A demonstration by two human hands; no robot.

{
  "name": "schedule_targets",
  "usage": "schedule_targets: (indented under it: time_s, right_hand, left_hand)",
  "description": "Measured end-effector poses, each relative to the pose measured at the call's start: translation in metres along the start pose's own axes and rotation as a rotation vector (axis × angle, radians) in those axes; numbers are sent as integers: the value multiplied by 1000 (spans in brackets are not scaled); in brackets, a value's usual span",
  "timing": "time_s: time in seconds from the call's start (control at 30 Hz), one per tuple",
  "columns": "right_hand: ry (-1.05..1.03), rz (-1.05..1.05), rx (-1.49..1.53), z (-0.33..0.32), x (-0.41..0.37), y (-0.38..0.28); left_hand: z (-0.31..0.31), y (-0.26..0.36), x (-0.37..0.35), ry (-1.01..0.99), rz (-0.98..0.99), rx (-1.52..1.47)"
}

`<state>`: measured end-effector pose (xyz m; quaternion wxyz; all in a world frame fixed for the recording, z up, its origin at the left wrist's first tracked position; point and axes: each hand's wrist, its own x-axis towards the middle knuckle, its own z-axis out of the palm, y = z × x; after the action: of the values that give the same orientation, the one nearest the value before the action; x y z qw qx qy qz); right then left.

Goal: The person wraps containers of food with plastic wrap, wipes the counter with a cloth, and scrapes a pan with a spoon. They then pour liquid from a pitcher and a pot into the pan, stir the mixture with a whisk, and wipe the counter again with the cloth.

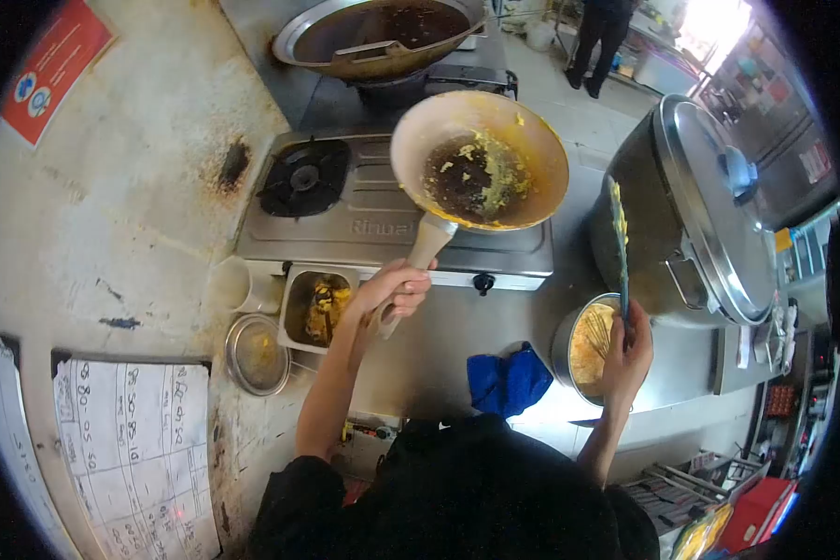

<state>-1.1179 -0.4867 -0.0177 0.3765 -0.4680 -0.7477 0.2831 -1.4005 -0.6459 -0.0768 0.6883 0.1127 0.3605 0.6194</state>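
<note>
And it's the left hand (397, 291) wrapped round the handle of the frying pan (420, 140), its body over the right side of the stove (341, 241), long axis slanting, handle to near left, rim to far right! The right hand (628, 359) grips a spatula (623, 247), egg-smeared blade aimed far (almost dead ahead), between pan and big lidded pot (639, 266). Just left of that hand, a whisk (595, 331) in a metal bowl (560, 353). Blue cloth (509, 378) crumpled on the steel counter (429, 369); beyond the stove, a wide wok (301, 39); across the pale floor (543, 79), another person (605, 42) standing.
</note>
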Motion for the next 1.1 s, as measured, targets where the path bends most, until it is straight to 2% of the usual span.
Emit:
schedule_targets:
  time_s: [0.1,0.13,0.17,0.23,0.3,0.33,0.37,0.43,0.47,0.5,0.53,0.57,0.63,0.7,0.73,0.8,0.83,0.9,0.93,1.0,1.03,1.07,1.1]
  right_hand:
    - [-6,-42,-22,-9,-8,9]
    - [-41,65,-19,-12,-14,7]
    - [-47,62,-15,-11,-22,13]
    - [-64,113,-105,-9,-39,32]
    - [-171,62,-236,-3,-57,40]
    - [-254,241,-121,8,-68,56]
    - [-324,115,-169,21,-76,61]
    - [-524,83,-64,53,-85,51]
    - [-590,-4,-43,76,-91,49]
    - [-650,-94,-22,99,-99,47]
    - [-745,-86,49,120,-105,37]
    - [-835,-77,118,142,-110,25]
    - [-962,-235,151,186,-120,2]
    - [-1056,-313,241,226,-134,-14]
    - [-1113,-306,226,246,-142,-23]
    - [-1171,-304,210,278,-152,-38]
    - [-1235,-245,252,291,-156,-46]
    - [-1293,-180,289,295,-158,-52]
    - [-1257,-152,316,291,-155,-54]
    - [-1213,-111,333,285,-152,-45]
    - [-1162,-167,401,278,-149,-30]
    - [-1104,-225,469,269,-144,-18]
    - [-1076,-166,460,257,-138,-6]
  left_hand:
    - [-5,-4,35,-50,-13,-12]
    - [-8,-5,42,-69,-14,-14]
    - [-12,-5,48,-87,-11,-14]
    - [-18,-6,55,-83,1,-29]
    - [-24,-5,58,-80,-20,9]
    - [-28,-3,59,-72,-29,47]
    - [-33,-2,61,-40,-15,29]
    - [-43,-2,59,-48,-52,38]
    - [-40,0,54,-9,-31,20]
    - [-35,3,51,122,2,231]
    - [-34,7,44,251,30,442]
    - [-41,4,32,278,46,430]
    - [-62,-10,2,924,884,941]
    - [-105,-22,-45,1539,1010,828]
    - [-117,-29,-63,1996,1063,848]
    - [-176,-47,-90,2517,855,939]
    - [-189,-49,-101,2520,853,935]
    - [-204,-51,-114,2102,237,560]
    - [-199,-49,-115,2095,234,561]
    - [-182,-43,-115,1849,665,452]
    - [-189,-46,-112,1838,657,452]
    - [-200,-47,-108,1719,885,328]
    - [-211,-50,-104,1580,1096,197]
